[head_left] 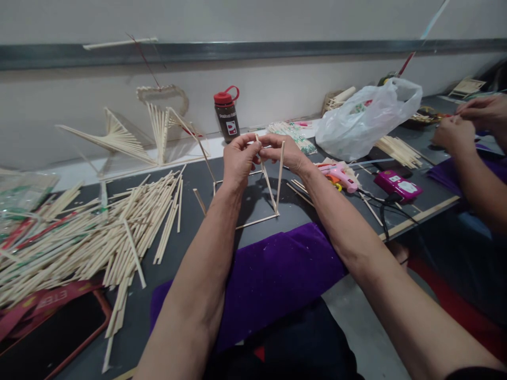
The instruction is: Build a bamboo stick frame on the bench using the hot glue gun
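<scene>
The stick [270, 187] leans at the right side of the frame [257, 221]; your left hand [240, 158] and right hand [287, 152] meet at its top.
From there its long axis goes down, toward you and slightly rightward, to the frame's near right corner. Your left hand pinches it; whether the right also grips, I cannot tell. The frame stands on the table [190, 228], with cloth [285, 258] on its near side, loose sticks [134, 224] left, glue gun [344, 177] right, bottle [227, 119] and wall [273, 87] behind.
</scene>
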Tool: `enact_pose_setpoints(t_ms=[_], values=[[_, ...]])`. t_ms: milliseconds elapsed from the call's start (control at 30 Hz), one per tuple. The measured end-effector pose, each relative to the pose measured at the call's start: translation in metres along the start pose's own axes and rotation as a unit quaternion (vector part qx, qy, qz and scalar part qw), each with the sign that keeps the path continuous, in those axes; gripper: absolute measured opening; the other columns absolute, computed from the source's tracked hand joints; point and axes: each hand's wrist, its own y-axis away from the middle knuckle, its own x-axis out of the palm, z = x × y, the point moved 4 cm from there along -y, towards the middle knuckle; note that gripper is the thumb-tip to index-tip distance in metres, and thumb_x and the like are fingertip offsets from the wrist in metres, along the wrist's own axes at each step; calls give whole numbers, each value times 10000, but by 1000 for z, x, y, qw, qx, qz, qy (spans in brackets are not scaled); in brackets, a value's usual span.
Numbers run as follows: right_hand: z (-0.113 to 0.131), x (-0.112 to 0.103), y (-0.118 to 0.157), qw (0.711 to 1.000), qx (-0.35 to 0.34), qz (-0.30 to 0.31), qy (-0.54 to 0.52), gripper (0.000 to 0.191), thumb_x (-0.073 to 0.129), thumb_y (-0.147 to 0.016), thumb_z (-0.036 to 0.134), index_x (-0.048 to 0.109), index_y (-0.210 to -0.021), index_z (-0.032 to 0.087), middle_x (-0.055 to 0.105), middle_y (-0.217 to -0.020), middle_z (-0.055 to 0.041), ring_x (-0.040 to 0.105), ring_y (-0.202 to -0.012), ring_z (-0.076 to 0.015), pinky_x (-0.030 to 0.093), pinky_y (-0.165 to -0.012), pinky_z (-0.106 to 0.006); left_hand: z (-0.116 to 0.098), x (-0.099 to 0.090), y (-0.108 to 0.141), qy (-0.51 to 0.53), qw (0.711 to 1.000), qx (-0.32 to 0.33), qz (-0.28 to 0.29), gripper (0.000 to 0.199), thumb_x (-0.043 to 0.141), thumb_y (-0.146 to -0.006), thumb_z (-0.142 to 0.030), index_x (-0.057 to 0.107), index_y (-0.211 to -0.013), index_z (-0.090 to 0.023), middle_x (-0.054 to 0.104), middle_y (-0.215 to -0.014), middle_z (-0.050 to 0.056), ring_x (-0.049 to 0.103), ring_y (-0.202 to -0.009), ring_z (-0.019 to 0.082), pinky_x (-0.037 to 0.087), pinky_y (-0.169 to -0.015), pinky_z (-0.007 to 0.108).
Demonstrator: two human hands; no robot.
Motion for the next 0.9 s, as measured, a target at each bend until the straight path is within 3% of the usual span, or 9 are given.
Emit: enact_pose_setpoints(t_ms=[467,900], values=[[-2,1,-1,1000,5,-5,-18,420,715,-663,299,735,-1052,141,687,-899,-23,586,-737,-114,418,-564,-198,-3,1,3,-7,1000,-9,21,174,682,-772,-145,698,-944,-170,682,-718,6,523,-484,71,325,-411,185],[4,2,0,1000,-13,-8,-3,375,683,-654,252,737,-1004,128,685,-950,-37,598,-784,-121,504,-702,-249,-2,2,3,-16,999,-13,30,173,675,-785,-162,705,-955,-173,688,-748,10,528,-489,64,329,-408,176]])
